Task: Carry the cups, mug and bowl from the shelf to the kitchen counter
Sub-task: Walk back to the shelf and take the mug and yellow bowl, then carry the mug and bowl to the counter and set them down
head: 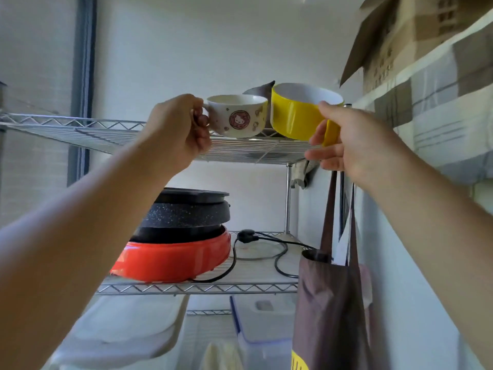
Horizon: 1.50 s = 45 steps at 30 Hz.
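A white cup (237, 116) with a cartoon cat print sits at the right end of the top wire shelf (80, 130). My left hand (176, 130) is closed on its handle. Right beside it is a yellow cup (296, 113) with a white inside, tilted and partly lifted off the shelf. My right hand (346, 137) grips the yellow cup's handle, thumb on the rim. A dark grey object (260, 89) peeks out behind the two cups; what it is I cannot tell.
On the lower shelf stands a red electric pan (173, 259) with black pans stacked on it, and a black power cord (266, 244). A brown bag (330, 303) hangs at the rack's right. Plastic containers (264, 324) sit below. Cardboard boxes (394, 41) are at the upper right.
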Motion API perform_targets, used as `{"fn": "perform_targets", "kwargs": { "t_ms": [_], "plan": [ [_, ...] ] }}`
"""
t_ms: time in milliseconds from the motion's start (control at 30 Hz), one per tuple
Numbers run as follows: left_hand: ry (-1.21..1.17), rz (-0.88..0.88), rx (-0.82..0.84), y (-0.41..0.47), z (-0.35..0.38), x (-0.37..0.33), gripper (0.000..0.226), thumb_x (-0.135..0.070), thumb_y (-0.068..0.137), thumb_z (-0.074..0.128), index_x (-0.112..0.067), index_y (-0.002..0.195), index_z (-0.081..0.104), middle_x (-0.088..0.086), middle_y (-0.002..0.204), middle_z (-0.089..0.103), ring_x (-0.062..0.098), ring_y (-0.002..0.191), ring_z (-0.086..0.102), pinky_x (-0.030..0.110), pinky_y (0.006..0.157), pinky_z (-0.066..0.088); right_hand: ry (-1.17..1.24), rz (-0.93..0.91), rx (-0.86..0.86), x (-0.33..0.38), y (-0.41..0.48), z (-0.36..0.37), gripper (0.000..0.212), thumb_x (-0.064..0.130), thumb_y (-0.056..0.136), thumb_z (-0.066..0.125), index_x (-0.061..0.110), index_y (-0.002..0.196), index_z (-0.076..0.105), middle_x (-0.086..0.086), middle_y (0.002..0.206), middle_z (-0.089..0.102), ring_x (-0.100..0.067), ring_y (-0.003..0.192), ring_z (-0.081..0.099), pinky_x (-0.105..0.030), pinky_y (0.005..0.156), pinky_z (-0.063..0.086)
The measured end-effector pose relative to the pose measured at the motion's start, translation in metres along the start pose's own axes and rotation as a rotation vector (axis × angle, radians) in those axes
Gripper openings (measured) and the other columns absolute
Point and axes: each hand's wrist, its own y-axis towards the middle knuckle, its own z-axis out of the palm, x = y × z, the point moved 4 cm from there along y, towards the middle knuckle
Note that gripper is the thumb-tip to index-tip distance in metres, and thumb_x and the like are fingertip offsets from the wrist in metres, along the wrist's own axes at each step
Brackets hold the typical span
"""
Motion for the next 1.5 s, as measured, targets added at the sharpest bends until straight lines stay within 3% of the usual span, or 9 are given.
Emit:
{"fn": "perform_targets", "kwargs": {
  "t_ms": [300,500,700,833,1033,1167,1267,1367,1500],
  "plan": [
    [-0.009,-0.199,0.215,-0.111,-0.057,0.097,0.037,-0.014,0.092,0.044,-0.013,0.056,0.05,0.001,0.052,0.044,0.012,0.039,0.033,0.02,0.038,0.027,0.011,0.064,0.045,-0.072,-0.136,-0.026,0.038,0.039,0.09,0.056,0.018,0.059,0.058,-0.002,0.052,0.061,-0.021,0.037,0.064,-0.017,0.032,0.04],
    [0.0,-0.34,0.179,-0.188,-0.1,0.186,0.031,-0.012,0.087,0.045,-0.014,0.056,0.049,0.001,0.053,0.043,0.013,0.039,0.032,0.019,0.037,0.028,-0.039,0.261,0.045,-0.152,-0.229,-0.039,0.031,0.046,0.073,0.059,0.02,0.056,0.063,-0.005,0.052,0.058,-0.026,0.036,0.062,-0.022,0.031,0.039],
    [-0.031,-0.529,0.172,-0.261,-0.136,0.265,0.025,-0.013,0.082,0.044,-0.014,0.058,0.048,0.002,0.054,0.039,0.012,0.039,0.03,0.017,0.038,0.028,-0.095,0.435,0.004,-0.219,-0.322,-0.049,0.037,0.047,0.073,0.063,0.012,0.063,0.059,-0.006,0.053,0.059,-0.03,0.039,0.064,-0.019,0.034,0.039],
    [-0.041,-0.64,0.197,-0.307,-0.151,0.303,0.027,-0.01,0.088,0.038,-0.014,0.061,0.043,0.0,0.055,0.037,0.012,0.04,0.029,0.019,0.038,0.034,-0.1,0.525,-0.069,-0.243,-0.381,-0.064,0.029,0.032,0.083,0.059,0.013,0.061,0.057,-0.006,0.053,0.058,-0.031,0.039,0.064,-0.019,0.034,0.039],
    [-0.034,-0.778,0.243,-0.367,-0.151,0.349,0.036,-0.006,0.089,0.034,-0.019,0.058,0.047,-0.004,0.055,0.041,0.009,0.04,0.031,0.017,0.039,0.028,-0.152,0.669,-0.19,-0.253,-0.466,-0.091,0.034,0.04,0.08,0.06,0.009,0.065,0.058,-0.01,0.058,0.059,-0.034,0.042,0.065,-0.019,0.037,0.04],
    [0.017,-0.889,0.351,-0.406,-0.136,0.375,0.028,-0.013,0.083,0.042,-0.021,0.057,0.05,-0.003,0.057,0.041,0.01,0.044,0.032,0.021,0.041,0.027,-0.216,0.776,-0.313,-0.251,-0.517,-0.117,0.038,0.042,0.077,0.069,0.007,0.065,0.058,-0.012,0.058,0.059,-0.036,0.042,0.064,-0.02,0.037,0.041],
    [0.033,-0.974,0.433,-0.433,-0.117,0.391,0.02,-0.017,0.077,0.052,-0.016,0.057,0.049,0.002,0.058,0.037,0.012,0.045,0.03,0.022,0.043,0.024,-0.257,0.831,-0.438,-0.247,-0.554,-0.138,0.034,0.039,0.075,0.061,0.006,0.065,0.058,-0.013,0.056,0.059,-0.035,0.041,0.063,-0.019,0.038,0.041],
    [0.056,-1.035,0.535,-0.46,-0.093,0.408,0.026,-0.009,0.088,0.045,-0.011,0.062,0.043,0.002,0.058,0.038,0.014,0.048,0.029,0.022,0.042,0.028,-0.298,0.889,-0.545,-0.243,-0.588,-0.159,0.029,0.037,0.074,0.059,0.01,0.066,0.06,-0.011,0.055,0.06,-0.034,0.041,0.064,-0.019,0.037,0.041],
    [0.055,-1.136,0.666,-0.5,-0.05,0.428,0.022,-0.016,0.083,0.05,-0.013,0.062,0.043,0.004,0.059,0.038,0.014,0.05,0.031,0.021,0.043,0.031,-0.317,0.94,-0.734,-0.234,-0.628,-0.19,0.031,0.04,0.075,0.057,0.011,0.064,0.062,-0.01,0.052,0.06,-0.031,0.038,0.063,-0.017,0.035,0.04]
  ]
}}
